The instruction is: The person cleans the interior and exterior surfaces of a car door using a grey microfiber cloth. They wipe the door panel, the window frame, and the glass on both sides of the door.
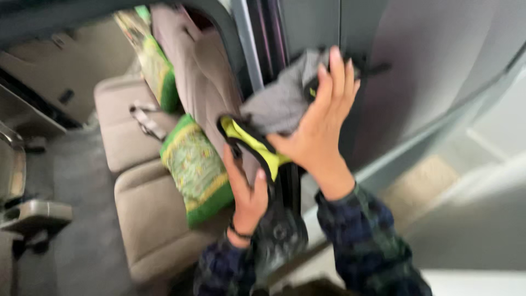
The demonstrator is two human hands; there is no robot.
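both hands raised: left hand; right hand

No packages, labels, signs or screens anywhere here, far as I can see. Shot pretty blurry too, so any small tag would be unreadable anyway.

cushion lies on the seat, left of both hands; cloth above them.
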